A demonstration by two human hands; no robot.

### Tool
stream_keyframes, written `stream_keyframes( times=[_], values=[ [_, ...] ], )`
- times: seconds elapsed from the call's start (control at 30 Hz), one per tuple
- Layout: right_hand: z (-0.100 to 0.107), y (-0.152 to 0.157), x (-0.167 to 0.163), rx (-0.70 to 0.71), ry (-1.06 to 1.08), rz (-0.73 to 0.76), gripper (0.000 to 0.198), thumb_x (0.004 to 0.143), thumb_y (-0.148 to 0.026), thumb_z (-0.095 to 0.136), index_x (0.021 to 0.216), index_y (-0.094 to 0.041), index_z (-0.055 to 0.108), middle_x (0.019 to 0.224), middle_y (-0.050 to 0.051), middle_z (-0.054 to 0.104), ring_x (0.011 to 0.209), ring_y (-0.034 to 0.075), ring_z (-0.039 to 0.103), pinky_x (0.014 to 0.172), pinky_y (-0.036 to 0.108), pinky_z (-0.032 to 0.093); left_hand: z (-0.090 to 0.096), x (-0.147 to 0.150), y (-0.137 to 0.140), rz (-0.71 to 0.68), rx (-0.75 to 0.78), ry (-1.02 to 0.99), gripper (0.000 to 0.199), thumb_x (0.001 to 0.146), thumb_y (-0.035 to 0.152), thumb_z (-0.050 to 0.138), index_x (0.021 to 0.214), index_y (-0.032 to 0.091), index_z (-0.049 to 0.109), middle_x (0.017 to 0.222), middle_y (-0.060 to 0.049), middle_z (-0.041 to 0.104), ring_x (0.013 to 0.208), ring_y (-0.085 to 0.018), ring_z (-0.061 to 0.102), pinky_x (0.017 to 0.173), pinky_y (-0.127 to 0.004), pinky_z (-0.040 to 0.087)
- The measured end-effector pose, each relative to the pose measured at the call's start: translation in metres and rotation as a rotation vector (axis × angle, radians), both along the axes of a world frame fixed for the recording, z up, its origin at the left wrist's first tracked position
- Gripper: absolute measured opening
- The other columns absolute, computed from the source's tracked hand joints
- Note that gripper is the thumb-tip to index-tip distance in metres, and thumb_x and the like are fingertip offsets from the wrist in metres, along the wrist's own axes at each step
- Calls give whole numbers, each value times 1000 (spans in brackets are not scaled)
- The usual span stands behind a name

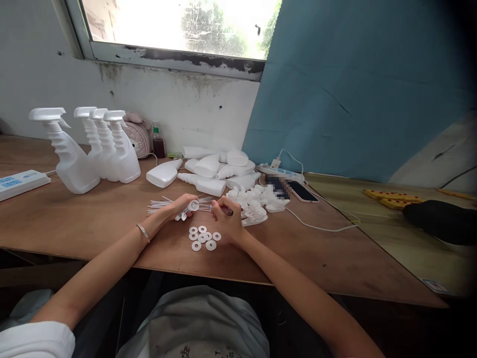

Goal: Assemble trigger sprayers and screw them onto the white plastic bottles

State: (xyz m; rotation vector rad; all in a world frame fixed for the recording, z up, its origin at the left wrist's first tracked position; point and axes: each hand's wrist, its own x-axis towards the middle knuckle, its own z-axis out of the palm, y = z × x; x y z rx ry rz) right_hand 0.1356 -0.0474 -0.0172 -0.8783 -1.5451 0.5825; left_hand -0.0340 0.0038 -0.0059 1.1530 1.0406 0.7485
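My left hand (182, 205) is closed around a white trigger spray head (193, 205), its round collar opening facing up and toward the right. My right hand (228, 219) grips a slim tool with a dark handle (228, 212); its thin end points at the spray head, and its exact kind is hard to make out. Below the hands lie several flat white ring washers (201, 238). Thin white dip tubes (160, 204) are spread behind my left hand. Just right of my right hand is a pile of white spray heads (255, 204).
Several white bottles without heads (208, 166) lie in a heap toward the wall. Bottles with spray heads (76, 166) stand at left, near a power strip (23, 183). A pink bag (136, 136) and a small dark bottle (158, 144) are behind. A phone (303, 191) and white cable (324, 227) lie right.
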Motion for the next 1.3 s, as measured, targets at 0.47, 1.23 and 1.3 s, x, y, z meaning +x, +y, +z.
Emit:
stream_keyframes(
  times=[0.47,1.23,1.3],
  values=[
    [8,7,-1,-201,314,78,29,73,-33,58,53,-19,43,42,-5,54,34,8,48,34,19,40,-3,0,7,-96,-63,-22,25,78,35,45,59,19,42,39,2,36,30,-8,30,30,-21,18],
    [12,7,4,-379,344,213,28,67,-28,62,46,-19,45,39,-4,54,31,9,46,31,20,34,13,-7,-7,-486,32,230,15,72,29,51,63,16,53,56,1,44,41,-8,38,35,-20,28],
    [11,8,4,-407,357,233,28,65,-27,62,45,-19,45,39,-4,53,32,9,47,30,20,33,14,-6,-8,-522,46,244,12,69,25,52,59,17,53,54,2,42,40,-8,36,33,-20,26]
  ],
)
